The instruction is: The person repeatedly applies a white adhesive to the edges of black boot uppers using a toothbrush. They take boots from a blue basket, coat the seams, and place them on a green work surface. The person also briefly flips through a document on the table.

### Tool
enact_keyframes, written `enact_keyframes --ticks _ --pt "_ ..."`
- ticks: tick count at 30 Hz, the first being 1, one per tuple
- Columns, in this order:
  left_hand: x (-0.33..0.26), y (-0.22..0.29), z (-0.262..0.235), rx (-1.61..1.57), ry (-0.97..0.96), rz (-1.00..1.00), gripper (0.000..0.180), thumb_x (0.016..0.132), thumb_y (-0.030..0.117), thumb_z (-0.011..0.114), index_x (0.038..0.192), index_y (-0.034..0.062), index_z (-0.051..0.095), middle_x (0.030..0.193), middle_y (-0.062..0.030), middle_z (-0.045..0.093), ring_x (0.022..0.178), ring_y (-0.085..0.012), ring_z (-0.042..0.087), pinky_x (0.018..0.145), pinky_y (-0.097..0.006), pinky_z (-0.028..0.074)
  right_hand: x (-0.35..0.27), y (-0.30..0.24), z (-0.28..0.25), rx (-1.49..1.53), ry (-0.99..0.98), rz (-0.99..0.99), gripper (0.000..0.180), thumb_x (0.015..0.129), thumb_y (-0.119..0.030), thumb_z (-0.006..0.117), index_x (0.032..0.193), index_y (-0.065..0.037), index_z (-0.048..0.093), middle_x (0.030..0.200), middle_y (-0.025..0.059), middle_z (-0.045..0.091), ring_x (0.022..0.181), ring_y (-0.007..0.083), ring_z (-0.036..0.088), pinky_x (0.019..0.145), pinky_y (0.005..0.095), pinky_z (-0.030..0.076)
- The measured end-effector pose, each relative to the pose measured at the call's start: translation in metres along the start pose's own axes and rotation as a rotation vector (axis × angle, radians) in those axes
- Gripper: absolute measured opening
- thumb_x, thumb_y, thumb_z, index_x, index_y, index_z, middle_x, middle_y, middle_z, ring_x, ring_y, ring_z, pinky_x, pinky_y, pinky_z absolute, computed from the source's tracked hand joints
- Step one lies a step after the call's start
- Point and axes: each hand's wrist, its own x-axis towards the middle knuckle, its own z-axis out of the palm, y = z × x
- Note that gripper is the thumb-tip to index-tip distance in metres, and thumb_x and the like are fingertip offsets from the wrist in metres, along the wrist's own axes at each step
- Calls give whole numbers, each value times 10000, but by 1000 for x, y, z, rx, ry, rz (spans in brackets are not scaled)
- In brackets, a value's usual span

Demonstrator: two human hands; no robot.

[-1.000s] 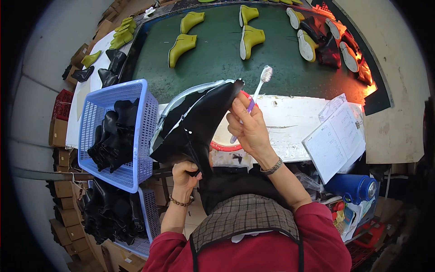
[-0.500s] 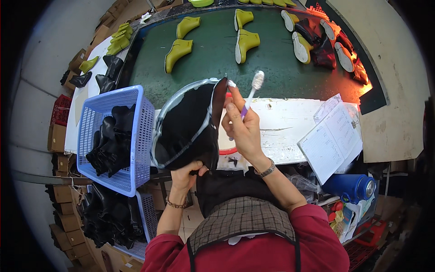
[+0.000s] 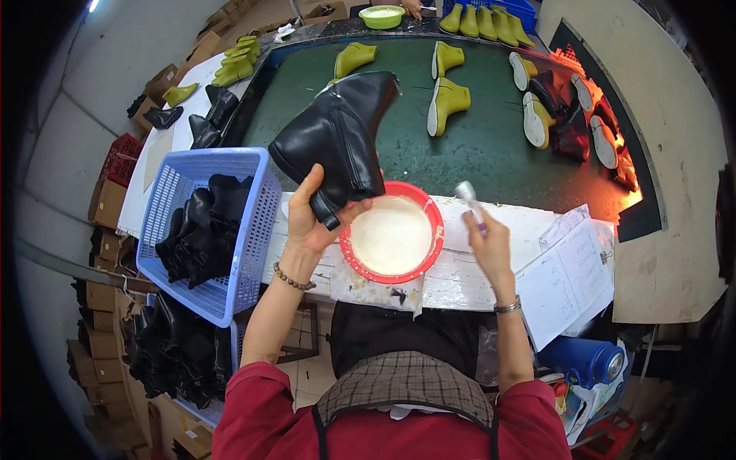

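My left hand (image 3: 308, 222) grips a black leather boot upper (image 3: 337, 134) by its narrower end and holds it up in front of me. The upper's smooth outer side faces me, with a zip or seam running down it. A red bowl (image 3: 439, 238) of white, creamy liquid (image 3: 389, 236) stands close by, partly behind my left fingers. To the right of the bowl, my right hand (image 3: 492, 249) is closed around the purple handle of a toothbrush (image 3: 466, 192). White stuff coats its raised head, which is apart from both upper and bowl.
On the left, a blue basket (image 3: 264, 207) holds black uppers; more are piled below it. Yellow-green boot lasts (image 3: 448, 106) stand on the green belt (image 3: 307, 100), near glowing orange heat at right. An open notebook (image 3: 563, 268) and blue flask (image 3: 583, 360) lie right. A person's hand (image 3: 412, 8) shows far off.
The upper has turned from its white-edged opening to its outer side and risen away from me. My right hand with the toothbrush has moved right, away from it. The bowl is now uncovered.
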Motion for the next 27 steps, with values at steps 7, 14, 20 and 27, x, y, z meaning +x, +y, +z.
enact_keyframes --ticks 7,14,20,27 --pt "39 23 7 216 198 113 360 975 313 686 1210 45 637 1119 -110 703 937 -223 620 678 -356 451 -14 -21 19 -248 -293 -87 400 932 -421 690 919 -22 723 727 205 702 704 386 707 659 490 555" --pt "118 9 -7 379 182 -58 238 955 203 727 1124 58 644 1033 -89 705 843 -180 635 564 -304 433 -25 -24 22 -294 -155 -114 262 909 -289 729 848 -36 696 700 155 692 681 358 702 600 453 542" --pt "186 -40 3 353 233 -140 280 925 164 744 1115 -9 634 1034 -165 689 865 -263 619 544 -280 445 3 -9 -17 165 224 -10 273 902 -212 770 1058 8 733 668 106 673 567 196 628 555 331 497" --pt "173 -81 6 509 114 -294 211 943 127 678 1129 30 655 1025 -85 716 763 -186 640 528 -299 454 97 48 -34 1015 448 227 641 983 -229 708 1481 66 435 1172 150 706 556 82 581 429 209 334"
